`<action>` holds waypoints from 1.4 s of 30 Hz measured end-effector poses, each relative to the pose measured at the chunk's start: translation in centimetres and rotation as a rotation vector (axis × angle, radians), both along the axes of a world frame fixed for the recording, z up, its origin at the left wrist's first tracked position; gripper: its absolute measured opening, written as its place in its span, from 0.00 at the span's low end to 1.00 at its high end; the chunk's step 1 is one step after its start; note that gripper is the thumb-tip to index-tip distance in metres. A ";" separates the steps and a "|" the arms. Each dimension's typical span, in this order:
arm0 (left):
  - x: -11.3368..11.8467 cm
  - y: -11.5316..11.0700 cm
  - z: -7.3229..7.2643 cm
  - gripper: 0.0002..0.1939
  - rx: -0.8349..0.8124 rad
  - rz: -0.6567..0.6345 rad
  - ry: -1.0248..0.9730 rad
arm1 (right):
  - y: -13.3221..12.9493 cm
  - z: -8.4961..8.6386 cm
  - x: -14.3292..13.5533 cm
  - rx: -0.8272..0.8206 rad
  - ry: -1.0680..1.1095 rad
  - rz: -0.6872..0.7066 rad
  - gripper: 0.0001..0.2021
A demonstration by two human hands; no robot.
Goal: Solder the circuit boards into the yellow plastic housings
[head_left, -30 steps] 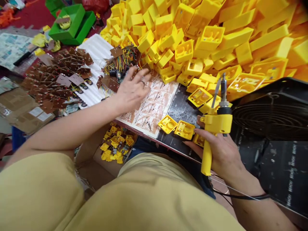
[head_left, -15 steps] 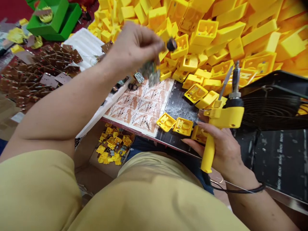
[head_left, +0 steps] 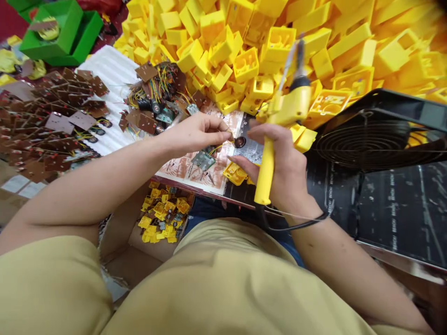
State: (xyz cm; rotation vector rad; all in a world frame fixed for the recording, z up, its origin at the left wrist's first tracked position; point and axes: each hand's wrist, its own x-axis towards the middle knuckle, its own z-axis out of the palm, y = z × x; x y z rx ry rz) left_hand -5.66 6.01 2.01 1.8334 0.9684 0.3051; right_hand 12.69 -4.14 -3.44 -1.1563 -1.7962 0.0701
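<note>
My left hand (head_left: 202, 132) pinches thin wires above the worktop. A small round black speaker (head_left: 240, 142) dangles from those wires beside my fingertips, and a greenish circuit board (head_left: 203, 160) hangs below the hand. In my right hand (head_left: 288, 167) is a yellow soldering gun (head_left: 267, 174), its blurred metal tip pointing up and away from me. The thumb and index finger of that hand are spread toward the speaker without touching it. Beneath them lies an open yellow plastic case (head_left: 235, 173); a second case is mostly hidden by the right hand.
Yellow cases (head_left: 244, 65) are heaped along the back. Brown circuit boards (head_left: 42, 116) pile up at the left, near wired parts (head_left: 157, 102) on white foam (head_left: 111, 70). A black fan (head_left: 370, 135) stands at the right. Below the table edge is a cardboard box (head_left: 118, 237) holding yellow pieces.
My left hand has come down and nearer with the wired speaker and circuit board. My right hand has moved left with the soldering gun, leaving the yellow cases and reaching toward the speaker.
</note>
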 end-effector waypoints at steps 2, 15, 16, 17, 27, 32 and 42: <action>-0.1 0.1 -0.1 0.05 -0.023 -0.056 0.017 | 0.7 0.1 0.3 -0.025 0.024 0.011 0.16; -2.7 2.4 -2.3 0.16 0.197 0.073 0.262 | 0.2 -0.9 1.6 -0.061 -0.247 -0.046 0.21; -3.0 2.5 -2.6 0.16 0.251 0.076 0.309 | -0.3 -0.9 1.3 -0.059 -0.296 -0.007 0.21; -3.3 2.5 -2.8 0.17 0.313 0.068 0.364 | -0.8 -1.0 1.1 -0.060 -0.348 0.037 0.20; -4.3 -2.6 -1.4 0.18 0.879 0.070 0.793 | -3.2 -0.9 3.2 -0.119 -0.423 0.286 0.17; -4.8 -3.5 -2.4 0.21 0.709 0.049 0.866 | -3.7 -1.5 3.8 -0.126 -0.420 0.269 0.15; -4.8 -5.2 -4.5 0.09 1.201 -0.164 0.474 | -3.5 -1.1 3.0 -0.095 -0.408 0.206 0.16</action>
